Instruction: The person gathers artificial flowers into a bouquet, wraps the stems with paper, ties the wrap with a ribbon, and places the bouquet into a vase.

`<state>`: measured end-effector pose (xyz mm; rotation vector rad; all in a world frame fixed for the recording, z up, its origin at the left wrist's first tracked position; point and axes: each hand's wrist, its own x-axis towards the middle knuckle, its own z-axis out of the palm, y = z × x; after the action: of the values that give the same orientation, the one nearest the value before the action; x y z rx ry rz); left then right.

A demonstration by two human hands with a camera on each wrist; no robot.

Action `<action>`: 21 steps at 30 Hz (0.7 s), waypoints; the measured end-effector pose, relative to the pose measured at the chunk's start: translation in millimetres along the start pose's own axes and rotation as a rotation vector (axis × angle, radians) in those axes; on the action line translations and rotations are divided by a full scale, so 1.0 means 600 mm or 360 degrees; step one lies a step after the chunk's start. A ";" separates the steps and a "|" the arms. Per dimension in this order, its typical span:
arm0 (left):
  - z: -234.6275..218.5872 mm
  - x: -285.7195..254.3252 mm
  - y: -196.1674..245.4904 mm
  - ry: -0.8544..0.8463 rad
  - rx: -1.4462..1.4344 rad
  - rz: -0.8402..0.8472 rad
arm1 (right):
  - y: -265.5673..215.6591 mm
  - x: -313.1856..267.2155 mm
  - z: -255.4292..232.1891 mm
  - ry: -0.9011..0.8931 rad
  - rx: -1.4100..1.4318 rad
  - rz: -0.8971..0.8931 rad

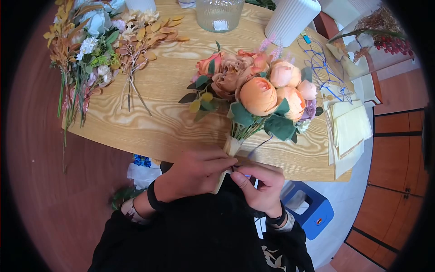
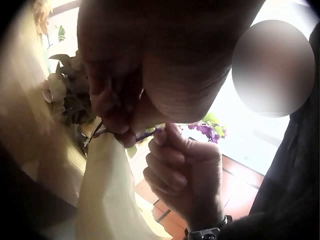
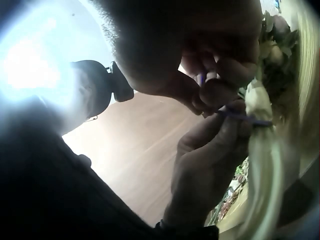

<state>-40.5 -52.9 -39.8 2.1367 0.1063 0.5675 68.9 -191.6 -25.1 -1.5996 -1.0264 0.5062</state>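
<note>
A bouquet of peach, orange and dusty pink artificial flowers [image 1: 258,95] lies at the table's front edge, its stems wrapped in cream paper [image 1: 233,146]. A thin purple ribbon [image 3: 257,121] crosses round the wrapped stems. My left hand [image 1: 199,170] is at the wrap, its thumb and finger pinching the ribbon right beside the paper. My right hand [image 1: 263,183] pinches the ribbon a little to the right, thumb against index finger. Between the two hands a short stretch of ribbon [image 2: 146,135] shows in the left wrist view. The lower end of the paper hangs below the table edge.
Loose flower stems [image 1: 95,54] lie at the table's left. Tangled blue ribbon [image 1: 324,72] and stacked cream paper sheets [image 1: 349,127] are on the right. A glass vase [image 1: 219,16] and a white ribbed vase [image 1: 292,20] stand behind. A blue stool [image 1: 312,211] is below.
</note>
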 end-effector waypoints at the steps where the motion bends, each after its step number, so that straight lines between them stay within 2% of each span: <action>1: 0.002 -0.001 0.000 -0.0023 -0.0029 -0.0021 | -0.003 0.001 0.002 0.0018 0.0008 -0.0061; 5: -0.001 -0.002 0.004 -0.0042 -0.0038 -0.0115 | 0.015 -0.001 0.019 0.0076 0.0093 -0.0074; 7: -0.003 -0.002 0.008 -0.0040 -0.0059 -0.0116 | 0.021 -0.006 0.025 0.0235 -0.0077 -0.0334; 12: -0.001 -0.008 -0.004 -0.0088 -0.0013 -0.0019 | 0.010 -0.003 0.022 0.0240 -0.0422 -0.0516; 14: -0.001 -0.008 -0.007 -0.0004 -0.0019 -0.0045 | 0.001 0.007 0.023 0.0199 -0.0547 -0.0583; 16: -0.003 -0.006 -0.005 0.0039 -0.0010 -0.0083 | -0.004 0.024 0.026 0.0319 -0.0609 -0.0703; 17: -0.004 -0.007 -0.004 0.0079 -0.0006 -0.0122 | -0.001 0.025 0.030 0.0316 -0.0605 -0.0704; 19: -0.002 -0.011 -0.007 0.0100 -0.0018 -0.0145 | 0.015 0.023 0.037 0.0224 -0.0203 -0.0373; 21: -0.001 -0.011 -0.007 0.0120 -0.0029 -0.0165 | 0.041 0.018 0.032 0.0144 -0.0248 -0.0464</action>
<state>-46.1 -51.9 -45.4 2.0791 0.2513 0.5861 68.4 -172.4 -51.5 -1.5580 -1.2291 0.1579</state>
